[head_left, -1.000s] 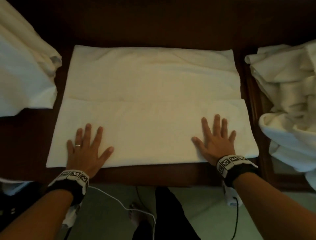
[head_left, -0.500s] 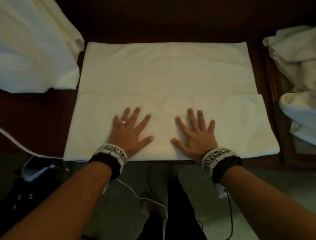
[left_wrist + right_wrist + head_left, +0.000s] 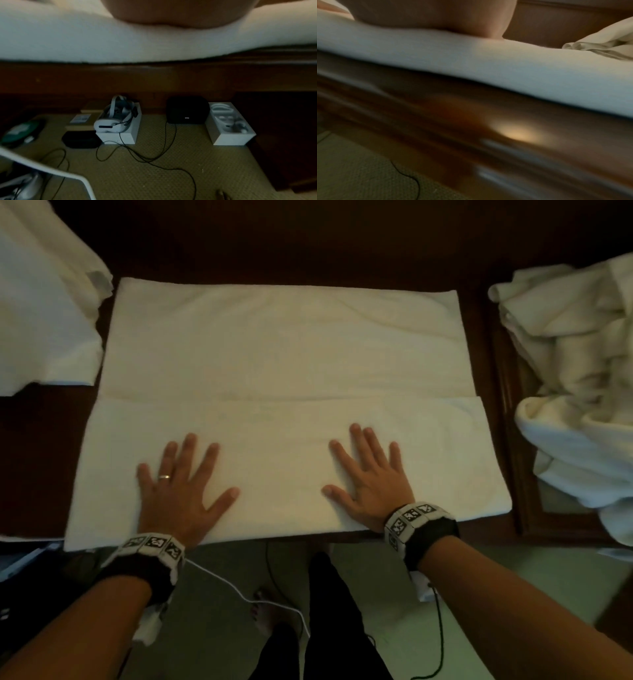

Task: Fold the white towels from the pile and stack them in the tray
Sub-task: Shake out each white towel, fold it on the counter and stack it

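Observation:
A white towel [image 3: 284,347] lies spread across the dark wooden table [image 3: 37,460]. Its near strip [image 3: 281,436] is folded up over the rest. My left hand [image 3: 181,484] lies flat on that strip left of the middle, fingers spread. My right hand [image 3: 368,474] presses flat on it right of the middle, fingers spread too. Neither hand holds anything. In the left wrist view the towel's near edge [image 3: 120,44] shows under the heel of the hand [image 3: 171,13]. A crumpled pile of white towels [image 3: 575,364] sits at the right, over a wooden-framed tray [image 3: 513,474].
More white fabric [image 3: 41,320] lies at the table's left end, touching the towel's far left corner. Under the table, on the carpet, stand a headset on a white box [image 3: 116,121], a black case [image 3: 187,109], another open box [image 3: 229,124] and loose cables [image 3: 137,155].
A second ago my hands lay near the strip's two ends. They slid together toward the middle, and have now moved a little apart again, still flat on the towel.

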`<state>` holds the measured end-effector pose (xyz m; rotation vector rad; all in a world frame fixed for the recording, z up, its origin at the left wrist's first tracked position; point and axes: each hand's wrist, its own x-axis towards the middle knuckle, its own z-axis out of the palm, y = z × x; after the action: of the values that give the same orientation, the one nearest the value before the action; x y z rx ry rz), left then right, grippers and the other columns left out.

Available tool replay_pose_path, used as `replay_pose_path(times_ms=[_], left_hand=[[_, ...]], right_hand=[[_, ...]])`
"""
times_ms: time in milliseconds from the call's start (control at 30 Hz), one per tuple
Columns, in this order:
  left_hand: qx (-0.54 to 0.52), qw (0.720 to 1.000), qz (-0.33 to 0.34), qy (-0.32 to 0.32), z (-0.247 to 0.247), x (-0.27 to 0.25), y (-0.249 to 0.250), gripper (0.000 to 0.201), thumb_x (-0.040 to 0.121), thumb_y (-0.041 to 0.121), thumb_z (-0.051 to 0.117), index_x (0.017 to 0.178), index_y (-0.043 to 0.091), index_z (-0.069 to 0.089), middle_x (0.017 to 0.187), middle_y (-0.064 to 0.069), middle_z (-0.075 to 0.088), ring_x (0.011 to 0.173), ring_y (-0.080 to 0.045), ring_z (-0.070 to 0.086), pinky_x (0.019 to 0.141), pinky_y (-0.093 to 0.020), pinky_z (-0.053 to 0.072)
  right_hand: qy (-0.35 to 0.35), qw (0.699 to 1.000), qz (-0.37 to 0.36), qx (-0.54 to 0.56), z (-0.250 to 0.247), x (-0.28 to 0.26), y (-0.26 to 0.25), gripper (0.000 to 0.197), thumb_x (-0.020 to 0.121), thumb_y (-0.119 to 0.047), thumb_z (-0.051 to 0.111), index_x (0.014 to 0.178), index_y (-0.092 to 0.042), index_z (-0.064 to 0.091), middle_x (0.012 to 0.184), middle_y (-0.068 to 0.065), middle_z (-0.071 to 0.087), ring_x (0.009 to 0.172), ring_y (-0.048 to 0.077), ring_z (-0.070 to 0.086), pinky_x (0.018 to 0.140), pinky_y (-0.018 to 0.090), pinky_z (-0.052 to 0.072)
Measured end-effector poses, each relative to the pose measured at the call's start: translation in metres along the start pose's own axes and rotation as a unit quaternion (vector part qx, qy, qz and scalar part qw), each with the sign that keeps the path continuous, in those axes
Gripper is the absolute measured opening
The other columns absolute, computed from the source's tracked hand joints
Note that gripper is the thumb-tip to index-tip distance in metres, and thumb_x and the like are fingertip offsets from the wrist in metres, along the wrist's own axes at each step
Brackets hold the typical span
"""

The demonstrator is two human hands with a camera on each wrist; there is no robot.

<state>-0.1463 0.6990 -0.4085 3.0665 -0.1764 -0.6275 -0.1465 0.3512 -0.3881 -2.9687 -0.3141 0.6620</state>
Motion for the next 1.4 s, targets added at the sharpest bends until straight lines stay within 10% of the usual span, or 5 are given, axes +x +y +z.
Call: replay_pose_path(times_ms=[233, 733, 1033, 1200, 1400], left_hand=[[0.013, 1.000, 0.002, 0.010, 0.001, 0.004, 0.002, 0.088, 0.085, 0.084, 0.010, 0.159, 0.037, 0.004, 0.169, -0.002, 0.001, 0.152, -0.036, 0.010, 0.113, -0.069, 0.013], [0.009, 0.998, 0.000, -0.058, -0.037, 0.004, 0.017, 0.094, 0.080, 0.088, 0.017, 0.155, 0.043, -0.017, 0.165, -0.006, -0.024, 0.154, -0.029, -0.007, 0.121, -0.059, 0.014], [0.005, 0.999, -0.009, -0.045, -0.059, -0.019, 0.030, 0.073, 0.093, 0.073, 0.033, 0.151, 0.029, 0.035, 0.155, -0.014, 0.030, 0.138, -0.034, 0.036, 0.103, -0.048, 0.043], [0.032, 0.997, -0.006, -0.064, -0.102, 0.052, 0.033, 0.056, 0.099, 0.062, 0.035, 0.138, 0.022, 0.043, 0.135, -0.008, 0.047, 0.117, -0.031, 0.056, 0.090, -0.042, 0.048], [0.011, 0.996, 0.023, -0.084, -0.148, 0.159, 0.023, 0.047, 0.101, 0.050, 0.044, 0.140, 0.023, 0.045, 0.138, -0.007, 0.049, 0.122, -0.030, 0.054, 0.101, -0.046, 0.047]], right_hand=[[0.054, 0.972, 0.221, 0.063, 0.001, -0.032, 0.124, 0.078, 0.094, -0.073, 0.009, 0.156, -0.032, -0.013, 0.162, -0.001, -0.025, 0.149, 0.018, -0.022, 0.122, 0.054, 0.000], [-0.039, 0.987, 0.146, 0.062, -0.021, -0.032, 0.073, 0.079, 0.093, -0.072, 0.024, 0.155, -0.038, -0.009, 0.164, 0.003, -0.018, 0.151, 0.032, -0.009, 0.119, 0.060, 0.010], [-0.010, 0.985, 0.171, 0.032, -0.044, -0.050, 0.060, 0.043, 0.097, -0.044, 0.044, 0.132, -0.019, 0.046, 0.134, 0.007, 0.046, 0.119, 0.031, 0.046, 0.089, 0.042, 0.048], [-0.013, 0.985, 0.169, 0.037, -0.080, 0.008, 0.080, 0.030, 0.098, -0.028, 0.044, 0.119, -0.011, 0.056, 0.118, 0.009, 0.051, 0.111, 0.030, 0.050, 0.089, 0.042, 0.049], [0.005, 0.989, 0.146, 0.034, -0.126, 0.101, 0.118, 0.039, 0.094, -0.016, 0.056, 0.132, -0.016, 0.052, 0.128, 0.008, 0.048, 0.113, 0.031, 0.053, 0.093, 0.046, 0.051]])
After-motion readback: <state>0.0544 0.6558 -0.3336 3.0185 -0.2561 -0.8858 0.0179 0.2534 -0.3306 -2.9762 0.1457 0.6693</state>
